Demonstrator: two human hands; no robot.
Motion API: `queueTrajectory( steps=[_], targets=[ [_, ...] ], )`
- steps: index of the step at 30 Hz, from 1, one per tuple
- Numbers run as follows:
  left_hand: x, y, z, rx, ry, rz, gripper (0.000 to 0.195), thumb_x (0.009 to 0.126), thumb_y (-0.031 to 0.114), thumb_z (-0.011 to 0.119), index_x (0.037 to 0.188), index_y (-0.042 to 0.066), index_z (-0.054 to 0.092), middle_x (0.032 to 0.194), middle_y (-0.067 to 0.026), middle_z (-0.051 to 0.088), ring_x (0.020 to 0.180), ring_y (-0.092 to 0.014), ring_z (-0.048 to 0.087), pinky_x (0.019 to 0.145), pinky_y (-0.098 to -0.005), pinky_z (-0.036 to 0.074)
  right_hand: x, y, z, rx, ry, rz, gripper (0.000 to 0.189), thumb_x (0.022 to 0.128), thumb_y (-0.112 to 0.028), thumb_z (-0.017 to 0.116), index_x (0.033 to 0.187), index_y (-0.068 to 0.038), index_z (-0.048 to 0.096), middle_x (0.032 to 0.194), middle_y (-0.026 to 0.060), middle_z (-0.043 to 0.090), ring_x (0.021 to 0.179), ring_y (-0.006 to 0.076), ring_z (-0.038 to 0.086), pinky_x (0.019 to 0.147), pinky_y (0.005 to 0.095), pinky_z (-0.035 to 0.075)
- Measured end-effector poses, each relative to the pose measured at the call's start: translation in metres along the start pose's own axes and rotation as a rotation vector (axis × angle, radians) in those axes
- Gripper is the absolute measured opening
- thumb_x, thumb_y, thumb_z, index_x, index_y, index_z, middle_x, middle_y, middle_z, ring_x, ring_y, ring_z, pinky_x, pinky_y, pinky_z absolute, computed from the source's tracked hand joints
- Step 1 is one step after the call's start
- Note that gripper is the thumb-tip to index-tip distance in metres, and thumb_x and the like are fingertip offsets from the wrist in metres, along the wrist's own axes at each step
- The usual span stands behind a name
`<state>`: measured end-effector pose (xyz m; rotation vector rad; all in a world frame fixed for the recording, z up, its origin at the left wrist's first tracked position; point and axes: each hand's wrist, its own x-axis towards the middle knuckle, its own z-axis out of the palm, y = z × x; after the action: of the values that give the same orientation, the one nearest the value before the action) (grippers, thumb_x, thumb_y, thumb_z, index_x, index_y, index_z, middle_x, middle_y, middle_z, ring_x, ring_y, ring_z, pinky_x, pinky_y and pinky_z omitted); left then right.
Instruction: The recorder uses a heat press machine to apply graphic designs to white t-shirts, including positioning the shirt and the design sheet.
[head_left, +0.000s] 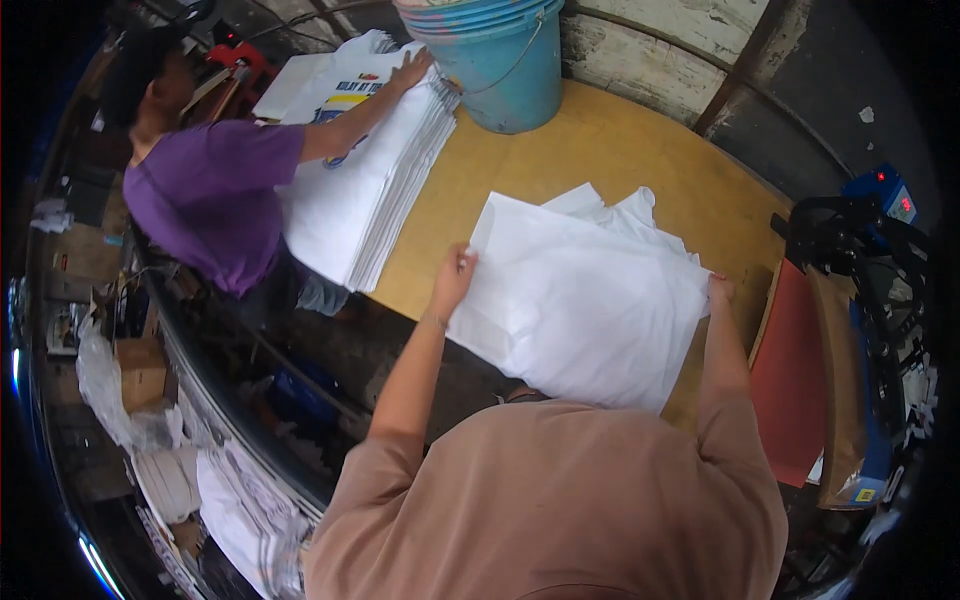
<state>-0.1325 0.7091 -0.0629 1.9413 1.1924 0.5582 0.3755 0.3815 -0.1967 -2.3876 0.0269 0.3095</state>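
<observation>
A white fabric piece (592, 300), probably a T-shirt, is stretched out in front of my body over the near side of the table. Its left edge is pinched in my left hand (455, 276), and my right hand (721, 288) grips the upper right corner. Behind it, more white cloth (636, 210) pokes out on the tabletop, its lower part covered. The near edge of the held piece hangs close to my brown shirt (555, 487).
At the left, a person in a purple shirt (217, 187) rests a hand on a tall stack of printed white T-shirts (375, 172). A blue bucket (502, 82) stands at the back of the yellowish wooden table (600, 135). Black machinery (847, 232) and a red panel (795, 382) flank the right.
</observation>
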Motion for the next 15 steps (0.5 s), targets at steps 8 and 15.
queueTrajectory(
  steps=[8, 15],
  targets=[
    [0.18, -0.033, 0.053, 0.072, -0.165, 0.234, 0.031, 0.077, 0.009, 0.07, 0.106, 0.006, 0.057, 0.081, -0.0094, 0.06, 0.076, -0.021, 0.058, 0.069, -0.0328, 0.048, -0.135, -0.067, -0.094, 0.273, 0.093, -0.434, 0.012, 0.091, -0.014, 0.054, 0.095, -0.004, 0.049, 0.093, 0.0061, 0.054, 0.089, 0.0147, 0.052, 0.078, 0.0293, 0.043],
    [0.181, -0.028, 0.046, 0.016, -0.297, 0.233, 0.021, 0.081, 0.014, 0.067, 0.097, 0.005, 0.057, 0.085, -0.0066, 0.06, 0.076, -0.018, 0.057, 0.069, -0.0307, 0.047, -0.284, -0.078, -0.176, 0.547, -0.021, -0.494, 0.007, 0.096, -0.009, 0.045, 0.101, -0.005, 0.042, 0.099, 0.0048, 0.048, 0.09, 0.011, 0.047, 0.08, 0.024, 0.039]
  ],
)
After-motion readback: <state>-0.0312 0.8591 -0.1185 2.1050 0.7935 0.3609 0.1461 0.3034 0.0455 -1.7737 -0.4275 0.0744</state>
